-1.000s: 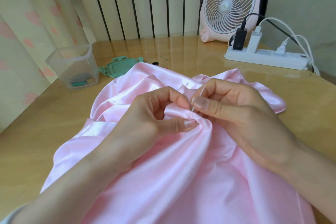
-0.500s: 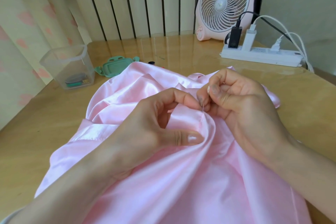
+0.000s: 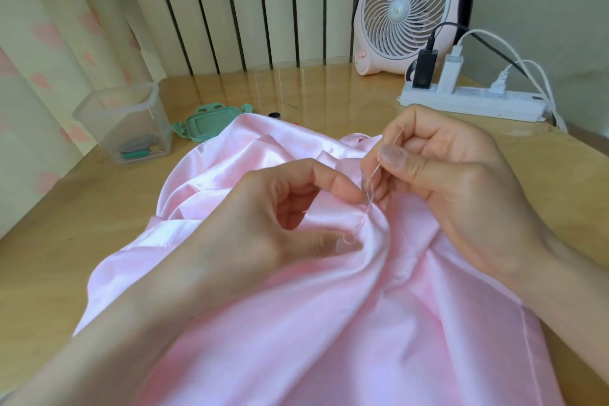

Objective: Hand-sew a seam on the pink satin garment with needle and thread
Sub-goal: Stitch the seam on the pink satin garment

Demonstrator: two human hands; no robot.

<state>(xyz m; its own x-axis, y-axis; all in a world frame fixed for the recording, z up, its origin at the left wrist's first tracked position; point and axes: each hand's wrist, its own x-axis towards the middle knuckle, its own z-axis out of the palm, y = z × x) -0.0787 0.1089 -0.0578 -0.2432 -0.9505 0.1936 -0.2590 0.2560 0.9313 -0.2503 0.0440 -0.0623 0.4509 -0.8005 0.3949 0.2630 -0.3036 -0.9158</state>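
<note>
At the far left hangs a pale curtain (image 3: 49, 43) printed with pink hearts. In front of it a clear plastic container (image 3: 99, 115) stands on the wooden table (image 3: 59, 224), with a few small dark and green items in its bottom. Just to its right a green lid (image 3: 211, 122) lies flat, touching the far edge of the pink satin garment (image 3: 296, 323). The garment spreads in shiny folds over the middle of the table and runs down to the near edge of the view. The left hand (image 3: 263, 217) rests on the cloth, its thumb and forefinger curled in to pinch a raised fold of satin. A short curl of pink thread (image 3: 366, 208) lies by the thumb tip, and a fine strand rises from the fold. Just to the right, close against the left forefinger, the right hand (image 3: 454, 181) pinches the needle (image 3: 385, 156) between thumb and forefinger. The needle is tilted with its lower end toward the fold, and whether that end touches the cloth cannot be told. The two hands are together over the same ridge of fabric. Far behind them stands a white panel of vertical slats (image 3: 247, 3). At the far right are a pink desk fan (image 3: 405, 6) and a white power strip (image 3: 474, 102) with plugs and cables in it.
</note>
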